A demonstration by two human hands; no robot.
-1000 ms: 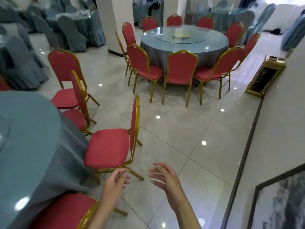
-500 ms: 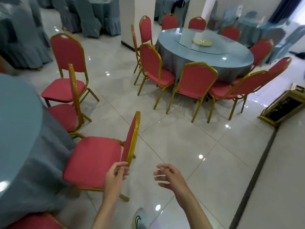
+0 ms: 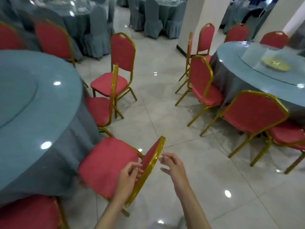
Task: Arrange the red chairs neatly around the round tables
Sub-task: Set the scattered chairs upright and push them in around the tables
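chair: nearest red chair [image 3: 107, 166], seat front up against the hanging cloth of the left round table [image 3: 33, 100], back edge-on right in front of me
left hand [image 3: 127, 177]: fingers loosely curled on the seat side of the back, gripping nothing; whether they touch the pad, can't tell
right hand [image 3: 171, 164]: fingers loose and spread, just beside the gold frame [image 3: 153, 162] on the outer side, not closed on it
handling: my guess is a stiff metal tube frame, light enough to slide or lift; pad soft, glossy frame maybe slick
hold: top of the back, one hand per side
edges: cloth could snag the front legs; next chair [image 3: 100, 111] is near on the far side
room: open tile floor [image 3: 165, 113] behind the chair; right table [image 3: 264, 71] and its chairs well apart
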